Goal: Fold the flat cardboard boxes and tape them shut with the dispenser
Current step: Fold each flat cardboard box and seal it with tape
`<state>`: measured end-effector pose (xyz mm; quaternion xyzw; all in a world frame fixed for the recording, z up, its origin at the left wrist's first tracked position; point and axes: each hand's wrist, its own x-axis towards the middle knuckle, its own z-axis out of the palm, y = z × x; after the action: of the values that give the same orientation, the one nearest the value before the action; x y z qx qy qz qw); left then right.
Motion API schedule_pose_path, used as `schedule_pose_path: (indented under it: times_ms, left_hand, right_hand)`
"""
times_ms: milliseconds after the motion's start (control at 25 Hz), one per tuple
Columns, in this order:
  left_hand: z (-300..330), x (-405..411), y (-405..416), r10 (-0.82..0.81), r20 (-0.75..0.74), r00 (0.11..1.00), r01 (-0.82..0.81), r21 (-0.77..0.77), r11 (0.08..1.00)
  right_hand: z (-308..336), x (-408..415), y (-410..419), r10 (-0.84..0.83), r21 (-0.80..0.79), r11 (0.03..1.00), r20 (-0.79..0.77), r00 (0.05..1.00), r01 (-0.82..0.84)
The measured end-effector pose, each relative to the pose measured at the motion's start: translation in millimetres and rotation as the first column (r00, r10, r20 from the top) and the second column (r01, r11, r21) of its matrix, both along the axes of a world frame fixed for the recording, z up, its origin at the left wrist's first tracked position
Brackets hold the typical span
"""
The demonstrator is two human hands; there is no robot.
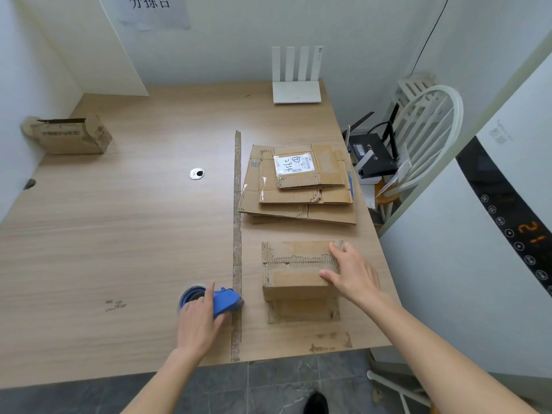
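The desk point(119, 234) was pale wood-grain laminate, matt and smooth, with a rough strip of worn brown tape point(237, 234) running along it. The folded box point(298, 273) and the flat stack point(298, 186) were matt brown corrugated cardboard with ragged fluted edges. The tape dispenser point(227, 300) was smooth blue plastic. The cable grommet point(196, 173) looked like shiny metal.

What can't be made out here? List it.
- Head view: the tape roll on the blue dispenser is covered by the left hand; whether tape is loaded is unclear.
- The right side of the folded box lies under the right hand; no seam state is visible.
- The label on the flat cardboard stack is too small to read in full.
- The wall sign is cut by the top edge.
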<state>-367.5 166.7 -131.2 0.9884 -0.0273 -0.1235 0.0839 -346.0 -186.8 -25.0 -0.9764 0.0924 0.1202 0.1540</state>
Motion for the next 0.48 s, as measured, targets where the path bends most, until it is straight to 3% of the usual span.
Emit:
schedule_pose_path:
  times_ms: [120,200,280,400,480]
  left_hand:
    - [10.8,7.7,-2.0,-0.013,-0.036,0.999,0.009,-0.104,0.995]
    - [36.4,16.6,1.2,0.007,-0.049,0.999,-0.02,-0.278,0.96]
    - [75.3,36.5,0.5,0.033,0.034,0.999,-0.016,-0.408,0.913]
    - [143.4,71.5,-35.9,-0.13,0.199,0.971,0.202,-0.401,0.894]
    - [175.8,85.1,-84.7,-0.313,0.205,0.927,0.369,-0.35,0.861]
  right_hand:
    - [-4.3,1.8,3.9,-0.014,0.128,0.992,-0.022,1.0,0.017]
    - [-5.8,-2.7,3.6,-0.034,0.213,0.976,-0.002,0.999,0.034]
    - [-4.8,-8.1,3.5,-0.045,0.257,0.966,0.023,0.999,0.038]
    - [-1.8,-9.9,2.3,-0.06,0.291,0.955,0.021,0.998,0.051]
    - [-0.5,-10.2,3.7,-0.082,0.305,0.949,0.011,0.997,0.075]
